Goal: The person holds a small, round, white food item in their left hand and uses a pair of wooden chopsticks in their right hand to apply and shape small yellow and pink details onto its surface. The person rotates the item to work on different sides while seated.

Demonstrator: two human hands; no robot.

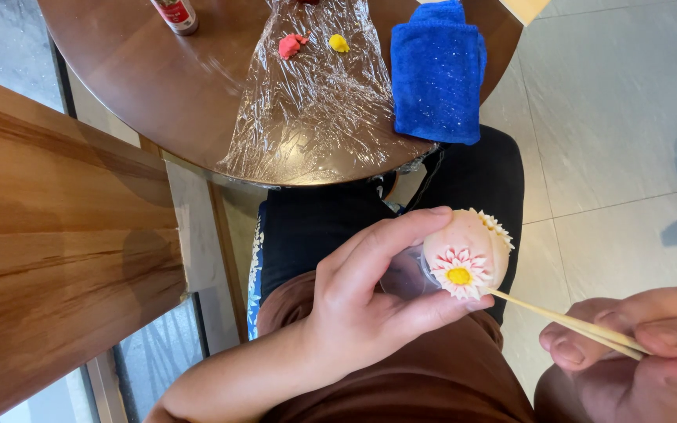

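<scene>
The scene was bright with soft, even daylight and the picture was sharp throughout. Glare shone off the crinkled sheet of clear plastic wrap (315, 102) and off the polished round brown wooden table (158, 86). A soft grey shadow lay on the pale tiled floor (620, 117) at the right edge. The wooden bench (56, 235) at left carried faint shadows.

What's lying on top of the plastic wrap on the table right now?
On the plastic wrap lie a red lump and a yellow lump. The blue cloth covers its right edge; anything beneath it is hidden.
</scene>
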